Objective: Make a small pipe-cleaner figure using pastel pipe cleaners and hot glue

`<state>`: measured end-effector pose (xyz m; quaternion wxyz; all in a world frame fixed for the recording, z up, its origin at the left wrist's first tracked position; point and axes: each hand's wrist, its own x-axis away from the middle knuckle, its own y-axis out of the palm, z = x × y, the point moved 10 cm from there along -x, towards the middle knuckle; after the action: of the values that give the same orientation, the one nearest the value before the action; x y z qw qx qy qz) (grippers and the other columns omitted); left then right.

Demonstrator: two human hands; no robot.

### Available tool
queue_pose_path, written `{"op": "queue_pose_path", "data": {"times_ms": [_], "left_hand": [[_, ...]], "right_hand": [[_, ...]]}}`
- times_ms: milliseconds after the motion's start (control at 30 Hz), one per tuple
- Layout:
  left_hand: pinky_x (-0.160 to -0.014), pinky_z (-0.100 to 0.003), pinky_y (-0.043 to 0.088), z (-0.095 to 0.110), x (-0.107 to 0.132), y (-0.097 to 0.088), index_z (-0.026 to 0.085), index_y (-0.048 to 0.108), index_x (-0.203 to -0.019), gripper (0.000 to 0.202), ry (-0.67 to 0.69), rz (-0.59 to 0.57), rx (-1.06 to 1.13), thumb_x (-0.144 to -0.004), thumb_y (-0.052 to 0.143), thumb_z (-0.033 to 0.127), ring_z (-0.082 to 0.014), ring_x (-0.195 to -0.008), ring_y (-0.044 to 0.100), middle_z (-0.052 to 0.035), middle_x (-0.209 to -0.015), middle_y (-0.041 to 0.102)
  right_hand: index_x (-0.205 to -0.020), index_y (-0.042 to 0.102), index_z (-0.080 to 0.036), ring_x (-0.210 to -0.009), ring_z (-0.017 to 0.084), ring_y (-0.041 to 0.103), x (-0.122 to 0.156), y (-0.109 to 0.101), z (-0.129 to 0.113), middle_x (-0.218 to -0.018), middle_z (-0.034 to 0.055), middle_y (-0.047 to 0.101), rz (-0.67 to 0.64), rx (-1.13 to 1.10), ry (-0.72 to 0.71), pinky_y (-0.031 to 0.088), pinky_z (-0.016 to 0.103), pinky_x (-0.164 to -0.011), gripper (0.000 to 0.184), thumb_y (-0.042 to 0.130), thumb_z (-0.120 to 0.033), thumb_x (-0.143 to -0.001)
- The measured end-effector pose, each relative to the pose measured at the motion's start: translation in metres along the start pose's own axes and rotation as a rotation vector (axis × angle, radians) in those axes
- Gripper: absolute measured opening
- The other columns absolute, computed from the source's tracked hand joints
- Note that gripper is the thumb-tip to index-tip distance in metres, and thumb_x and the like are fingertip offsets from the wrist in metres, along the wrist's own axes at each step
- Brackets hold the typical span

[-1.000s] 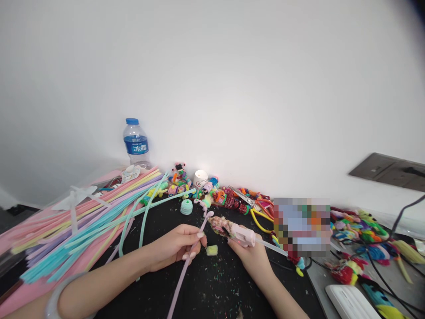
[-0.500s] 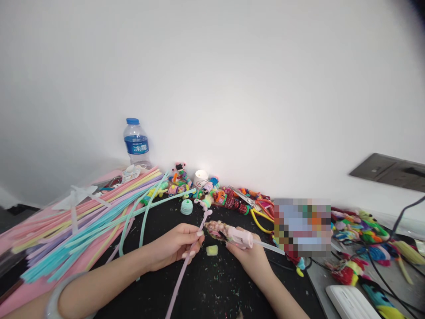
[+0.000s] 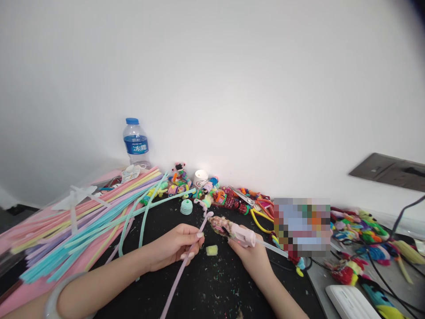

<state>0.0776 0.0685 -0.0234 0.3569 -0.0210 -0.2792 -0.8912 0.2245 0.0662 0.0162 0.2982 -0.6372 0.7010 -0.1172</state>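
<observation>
glue gun (image 3: 244,235) in right hand (image 3: 254,258), 冰露 on bottle (image 3: 136,142)

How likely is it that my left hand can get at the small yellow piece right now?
Likely yes: the small yellow piece lies close beside the left hand, with nothing visible between them, though that hand is holding the purple strip.

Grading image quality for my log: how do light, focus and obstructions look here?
Head view: smooth white wall brightest around the middle, greyer leftward; head view: left hand and right hand fairly clear, fuzzy pastel stems blurrier at far left; head view: coarse pixelated block covers an area right of centre, upper right corner dark.
</observation>
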Motion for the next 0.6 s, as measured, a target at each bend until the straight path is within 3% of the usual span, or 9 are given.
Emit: {"op": "queue_pose_path", "data": {"times_ms": [400, 600], "left_hand": [[-0.042, -0.020, 0.028, -0.001, 0.000, 0.000, 0.012, 0.058, -0.072, 0.022, -0.007, -0.001, -0.007, -0.079, 0.059, 0.033, -0.0041, -0.037, 0.025, 0.0054, -0.046, 0.045], [-0.042, -0.020, 0.027, 0.000, 0.001, 0.000, 0.013, 0.057, -0.072, 0.022, -0.003, -0.001, 0.009, -0.080, 0.059, 0.033, -0.0042, -0.038, 0.023, 0.0055, -0.047, 0.044]], "right_hand": [[-0.072, 0.063, -0.017, -0.059, 0.018, 0.060, 0.001, 0.006, -0.002, -0.068, 0.0028, 0.067, -0.045, -0.030, -0.005, 0.047, 0.025, -0.057, 0.006, 0.061, -0.021, -0.070], [-0.068, 0.061, -0.016, -0.053, 0.015, 0.054, 0.001, 0.009, -0.003, -0.061, 0.0005, 0.062, -0.074, -0.024, -0.004, 0.044, 0.023, -0.052, 0.003, 0.060, -0.018, -0.069]]}}
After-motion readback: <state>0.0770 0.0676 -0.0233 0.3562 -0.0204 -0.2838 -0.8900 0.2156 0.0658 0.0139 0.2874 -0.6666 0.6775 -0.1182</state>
